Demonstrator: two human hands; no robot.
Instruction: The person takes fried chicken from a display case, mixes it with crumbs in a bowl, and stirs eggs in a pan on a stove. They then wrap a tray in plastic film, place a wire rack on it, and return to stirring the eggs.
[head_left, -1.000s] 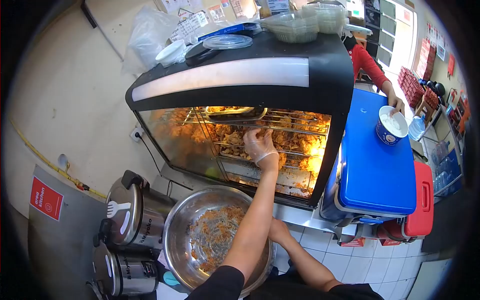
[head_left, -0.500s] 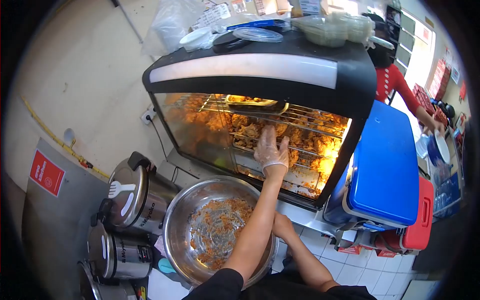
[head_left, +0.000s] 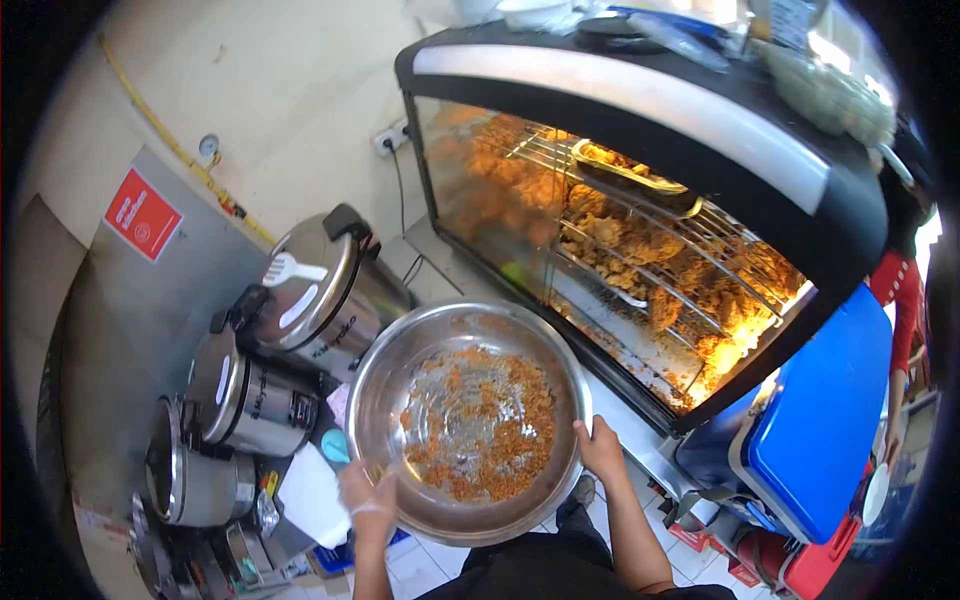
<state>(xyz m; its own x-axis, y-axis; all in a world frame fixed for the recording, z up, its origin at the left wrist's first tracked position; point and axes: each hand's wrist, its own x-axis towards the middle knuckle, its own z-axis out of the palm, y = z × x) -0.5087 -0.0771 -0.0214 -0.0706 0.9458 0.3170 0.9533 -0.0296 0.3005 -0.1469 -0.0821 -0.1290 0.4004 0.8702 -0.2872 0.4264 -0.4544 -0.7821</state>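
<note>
A large stainless steel mixing bowl (head_left: 470, 525) is in front of me, with orange-brown crumbs (head_left: 490, 420) scattered over its bottom. My right hand (head_left: 600, 447) is closed on the bowl's right rim, thumb on top. At the lower left rim is my left hand (head_left: 370, 500), in a clear plastic glove and a little blurred, closed on the edge. Beyond the bowl stands a lit food warmer (head_left: 620, 75), its right side open. Fried chicken pieces (head_left: 600, 235) lie on its wire racks, and a foil tray (head_left: 630, 170) sits on the upper one.
Several steel rice cookers (head_left: 335, 320) stand at the left, one with a white slotted spatula (head_left: 291, 270) on its lid. A blue cooler box (head_left: 820, 420) and a red cooler (head_left: 815, 560) are at the right. Behind them is a person in a red sleeve (head_left: 900, 310).
My left hand has come out of the warmer and down to the bowl's left rim. My right hand stays on the right rim. The view has swung left.
</note>
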